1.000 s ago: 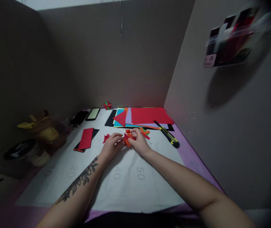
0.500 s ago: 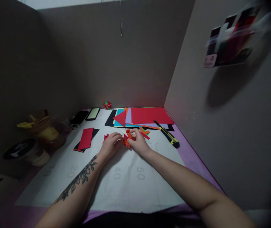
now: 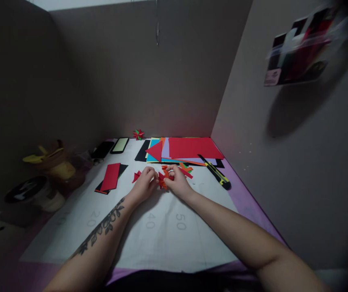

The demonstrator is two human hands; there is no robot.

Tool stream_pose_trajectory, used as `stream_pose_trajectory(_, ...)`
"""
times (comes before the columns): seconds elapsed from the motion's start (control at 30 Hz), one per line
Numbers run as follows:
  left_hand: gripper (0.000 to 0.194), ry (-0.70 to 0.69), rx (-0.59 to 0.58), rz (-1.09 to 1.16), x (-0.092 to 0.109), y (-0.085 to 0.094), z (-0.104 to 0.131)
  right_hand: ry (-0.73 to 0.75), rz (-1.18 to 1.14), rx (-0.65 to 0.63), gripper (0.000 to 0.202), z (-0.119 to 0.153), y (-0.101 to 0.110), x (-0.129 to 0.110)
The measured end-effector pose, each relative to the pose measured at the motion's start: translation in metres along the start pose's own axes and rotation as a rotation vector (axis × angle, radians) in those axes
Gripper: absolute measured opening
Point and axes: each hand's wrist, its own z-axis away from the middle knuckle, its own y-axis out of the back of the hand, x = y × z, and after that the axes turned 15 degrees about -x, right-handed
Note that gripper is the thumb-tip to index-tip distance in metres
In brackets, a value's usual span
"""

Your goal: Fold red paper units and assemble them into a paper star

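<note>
Between my hands is a folded paper star (image 3: pixel 163 181) in red and orange, with several pointed tips. My right hand (image 3: pixel 178 183) pinches it from the right, thumb in front and fingers over the top. My left hand (image 3: pixel 145 183) has its fingers curled in at the star's left edge, closed on a tip there; the exact contact is partly hidden. Just behind the left hand lies a red folded paper piece (image 3: pixel 136 176). Orange, green and red paper strips (image 3: pixel 186 169) lie beyond the right hand.
Coloured paper sheets (image 3: pixel 192 148) are stacked at the back, a red triangle (image 3: pixel 156 151) on them. A yellow-black utility knife (image 3: pixel 218 175) lies right. Red and black paper rectangles (image 3: pixel 110 177) lie left, near a phone (image 3: pixel 119 145). A finished star (image 3: pixel 138 134) stands behind.
My left hand's fingers have curled in more and its knuckles have lifted slightly. The right hand keeps its pinch on the paper star. The view has shifted very slightly.
</note>
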Motion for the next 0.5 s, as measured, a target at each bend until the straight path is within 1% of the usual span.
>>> stream_pose_trajectory(0.07, 0.007, 0.023, 0.013, 0.044, -0.001, -0.003, -0.001, 0.020, 0.019, -0.008, 0.028, 0.000, -0.001, 0.002)
stream_pose_trajectory(0.2, 0.005, 0.149, 0.024, 0.089, -0.004, -0.010, -0.002, 0.021, 0.037, -0.011, 0.029, 0.000, -0.003, 0.006)
stream_pose_trajectory(0.27, 0.003, 0.183, 0.038, 0.097, -0.006, -0.012, -0.001, 0.015, 0.022, -0.008, 0.029, 0.000, -0.003, 0.006)
stream_pose_trajectory(0.33, 0.005, 0.159, 0.053, 0.097, -0.007, -0.012, -0.001, 0.011, -0.004, -0.007, 0.030, -0.001, -0.002, 0.007)
stream_pose_trajectory(0.43, 0.012, 0.073, 0.058, 0.116, -0.008, -0.011, 0.000, 0.000, -0.028, 0.009, 0.030, -0.001, -0.001, 0.008)
stream_pose_trajectory(0.5, 0.013, 0.073, 0.088, 0.154, -0.007, -0.011, -0.001, -0.005, -0.028, 0.019, 0.030, -0.002, -0.001, 0.008)
